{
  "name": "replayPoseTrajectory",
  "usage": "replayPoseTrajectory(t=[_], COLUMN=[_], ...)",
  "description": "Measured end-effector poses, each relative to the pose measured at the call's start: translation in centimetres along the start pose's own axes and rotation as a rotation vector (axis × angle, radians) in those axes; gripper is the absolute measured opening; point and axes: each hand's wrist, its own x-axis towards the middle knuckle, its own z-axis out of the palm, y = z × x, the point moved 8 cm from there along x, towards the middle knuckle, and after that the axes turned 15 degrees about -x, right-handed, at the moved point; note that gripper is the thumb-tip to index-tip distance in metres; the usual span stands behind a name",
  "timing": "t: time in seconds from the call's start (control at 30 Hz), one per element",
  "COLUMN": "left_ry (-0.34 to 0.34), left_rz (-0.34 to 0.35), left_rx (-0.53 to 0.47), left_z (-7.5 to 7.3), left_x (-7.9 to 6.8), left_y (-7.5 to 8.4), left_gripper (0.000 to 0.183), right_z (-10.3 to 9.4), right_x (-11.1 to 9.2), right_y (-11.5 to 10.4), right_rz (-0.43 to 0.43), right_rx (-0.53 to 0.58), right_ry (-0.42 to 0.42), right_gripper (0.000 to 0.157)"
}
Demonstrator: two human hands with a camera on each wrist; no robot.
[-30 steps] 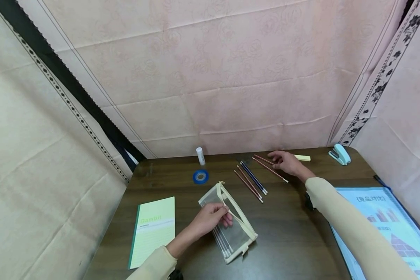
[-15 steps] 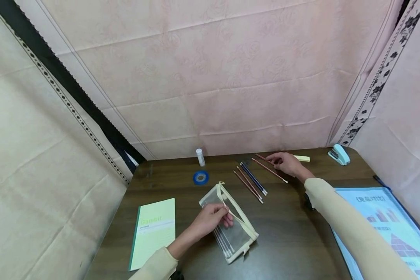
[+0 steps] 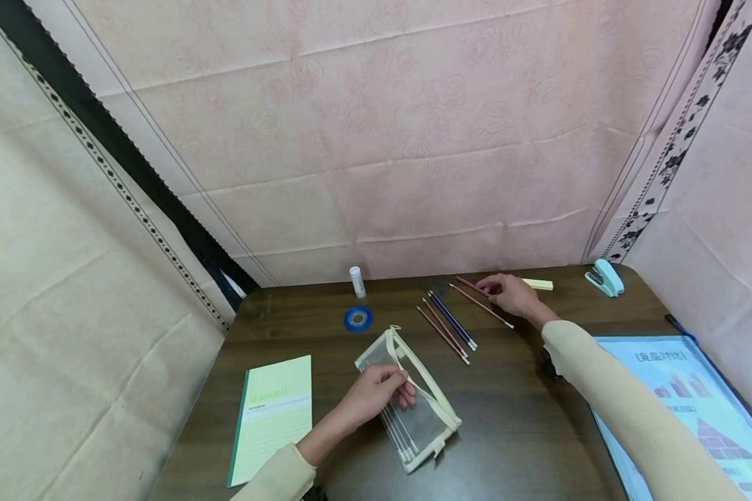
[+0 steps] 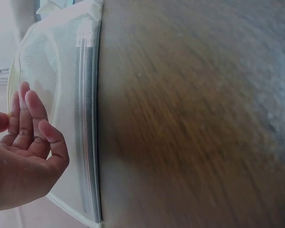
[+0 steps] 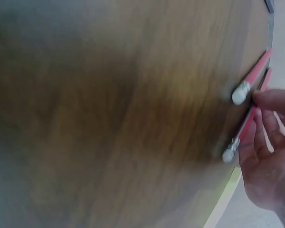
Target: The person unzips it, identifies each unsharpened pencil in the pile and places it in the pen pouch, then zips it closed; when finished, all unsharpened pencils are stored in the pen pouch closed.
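A see-through mesh pencil case with cream edging lies at mid-table, its top gaping. My left hand pinches the cream edge of that opening between thumb and forefinger, the other fingers loosely bent. Through the mesh in the left wrist view, long thin shapes run along the bottom. At the back of the table, my right hand pinches a red pencil with a white end. Beside it lies another red pencil. Further left are two red pencils and dark blue pencils.
Blue tape and a white glue stick are at the back. A green notebook lies left of the case. To the right are a pale yellow strip, a light blue stapler and a blue chart sheet.
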Motion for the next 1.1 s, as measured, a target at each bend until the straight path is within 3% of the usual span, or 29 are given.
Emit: replayPoseTrajectory(t=[0.63,0.9,1.1], left_ry=[-0.001,-0.011,-0.011], left_rz=[0.004,0.010,-0.002], left_rx=[0.004,0.003,-0.010], left_z=[0.0,0.0,0.0], left_x=[-0.1,0.0,-0.1], left_y=[-0.1,0.1,0.0], left_gripper=[0.034,0.033,0.033], right_z=[-1.5,-4.0,-5.0], right_x=[-1.3,-2.6,-3.7], right_y=[-1.2,-3.0,-4.6], right_rz=[0.032,0.019,-0.003], right_rx=[-0.100,-0.055,0.029], right_ry=[0.134,0.260,0.276], right_gripper=[0.034,0.036,0.035])
